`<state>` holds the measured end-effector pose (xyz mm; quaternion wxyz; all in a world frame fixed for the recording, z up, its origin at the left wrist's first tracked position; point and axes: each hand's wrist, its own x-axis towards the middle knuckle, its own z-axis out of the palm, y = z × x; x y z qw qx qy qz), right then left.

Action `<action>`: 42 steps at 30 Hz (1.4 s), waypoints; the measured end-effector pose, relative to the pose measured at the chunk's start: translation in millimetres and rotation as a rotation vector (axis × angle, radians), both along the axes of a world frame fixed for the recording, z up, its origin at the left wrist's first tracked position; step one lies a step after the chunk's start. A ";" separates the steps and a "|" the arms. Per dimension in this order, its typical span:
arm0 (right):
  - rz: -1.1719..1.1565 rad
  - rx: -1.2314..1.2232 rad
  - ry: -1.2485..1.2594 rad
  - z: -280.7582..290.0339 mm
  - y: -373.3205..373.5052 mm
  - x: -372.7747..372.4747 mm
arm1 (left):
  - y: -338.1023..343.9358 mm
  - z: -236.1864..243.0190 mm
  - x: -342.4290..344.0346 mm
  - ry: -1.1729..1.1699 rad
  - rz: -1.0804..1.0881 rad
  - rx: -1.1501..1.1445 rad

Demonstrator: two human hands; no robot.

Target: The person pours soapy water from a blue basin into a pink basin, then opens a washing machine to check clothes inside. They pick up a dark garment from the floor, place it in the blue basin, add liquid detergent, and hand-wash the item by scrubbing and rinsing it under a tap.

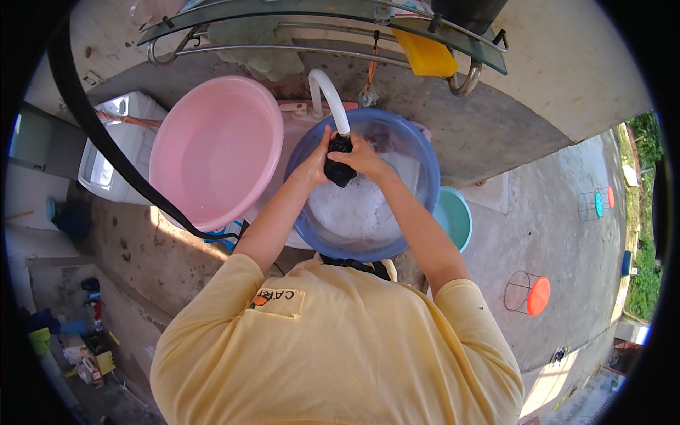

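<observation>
glossy plastic blue basin (foamy water), wet black cloth

We saw a black cloth over a blue basin of white foam; at nine o'clock a pink basin; our shirt was yellow.

Three basins: pink, blue, teal. One white hose. Three stools.

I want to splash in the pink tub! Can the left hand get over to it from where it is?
Probably yes. The left hand is gripping the black cloth over the blue basin, and the pink basin sits right beside, nothing between.
</observation>
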<state>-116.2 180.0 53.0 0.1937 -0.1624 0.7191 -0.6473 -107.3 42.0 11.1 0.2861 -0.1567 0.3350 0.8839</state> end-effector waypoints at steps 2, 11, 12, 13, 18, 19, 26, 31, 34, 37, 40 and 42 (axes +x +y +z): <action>0.029 0.044 0.076 -9.3 5.1 -10.1 | 1.5 2.2 -1.2 0.004 0.008 0.016; -0.464 0.071 0.665 -2.6 -8.3 2.0 | 12.8 21.6 0.9 -0.043 0.187 0.003; -0.475 0.088 0.702 -4.8 -8.6 6.9 | 15.4 28.1 6.6 -0.127 0.109 0.283; -0.418 0.101 0.707 -7.4 -9.3 12.4 | 16.2 18.4 1.2 -0.064 0.125 0.313; -0.339 0.234 0.826 4.1 -21.8 35.8 | 9.6 -32.6 -2.8 0.233 0.182 0.657; -0.380 0.256 0.898 6.7 -23.9 33.9 | 3.5 -44.0 -12.9 0.080 0.239 0.724; -0.435 0.321 0.740 -6.0 -26.2 26.4 | 38.1 -65.5 -22.2 0.264 0.525 0.515; -0.608 0.337 0.544 -18.8 -30.8 9.6 | 29.3 -42.3 -20.4 0.198 0.411 0.203; -0.625 0.359 0.417 -18.1 -32.2 6.6 | 36.3 -27.0 -17.3 0.081 0.497 0.053; -0.576 0.202 0.159 -28.5 -24.4 -6.1 | 37.9 -8.2 -13.7 0.022 0.523 -0.265; -0.341 0.069 -0.079 -29.5 -1.2 -19.7 | 16.8 -3.9 -7.3 0.019 0.537 -0.233; -0.233 0.283 0.093 0.7 18.5 -15.1 | -11.9 -8.0 -2.0 -0.015 0.575 -0.115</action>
